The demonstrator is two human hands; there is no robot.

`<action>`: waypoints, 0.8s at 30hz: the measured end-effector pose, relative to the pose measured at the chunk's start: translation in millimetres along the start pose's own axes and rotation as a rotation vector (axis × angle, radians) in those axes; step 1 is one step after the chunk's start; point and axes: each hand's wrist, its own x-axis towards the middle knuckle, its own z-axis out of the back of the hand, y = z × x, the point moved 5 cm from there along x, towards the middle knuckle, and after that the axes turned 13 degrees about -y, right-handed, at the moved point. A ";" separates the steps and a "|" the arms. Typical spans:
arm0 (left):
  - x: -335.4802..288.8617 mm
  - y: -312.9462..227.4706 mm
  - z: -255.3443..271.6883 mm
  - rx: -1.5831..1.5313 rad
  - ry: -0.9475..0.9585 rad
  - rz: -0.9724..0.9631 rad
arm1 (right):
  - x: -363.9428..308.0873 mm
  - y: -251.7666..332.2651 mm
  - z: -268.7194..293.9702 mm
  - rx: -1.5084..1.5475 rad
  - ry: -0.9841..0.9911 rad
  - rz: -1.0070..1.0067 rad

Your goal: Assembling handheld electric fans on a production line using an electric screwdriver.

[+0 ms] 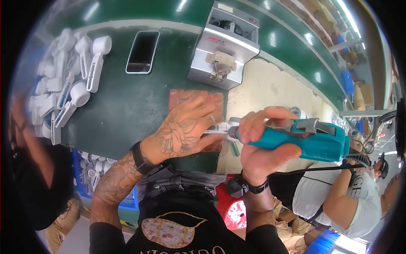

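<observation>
My right hand [262, 154] is wrapped round a teal electric screwdriver [308, 142], which lies nearly level with its cable end to the right. Its nose points left at a white plastic part [217, 128]; whether the bit touches it, I cannot tell. My left hand [179, 131] presses fingers and thumb onto that part over a worn reddish-brown pad [176, 98]. Most of the part is hidden by my fingers.
Several white round-headed handles [96, 63] are heaped at the left. A phone [143, 53] lies on the green mat [112, 114]. A grey metal machine [226, 46] stands beyond the pad. A blue crate [80, 173] holds white parts below the left edge. People are at both sides.
</observation>
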 end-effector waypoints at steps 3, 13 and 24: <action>15.5 1.7 27.7 -0.032 0.029 0.059 | 13.2 5.7 -35.9 0.011 -0.008 -0.027; 12.4 16.2 32.7 -0.074 -0.017 0.068 | 16.3 -6.2 -50.2 -0.043 -0.007 -0.005; 5.1 20.7 26.8 -0.083 0.033 0.033 | 20.8 -9.6 -49.4 -0.051 -0.040 -0.034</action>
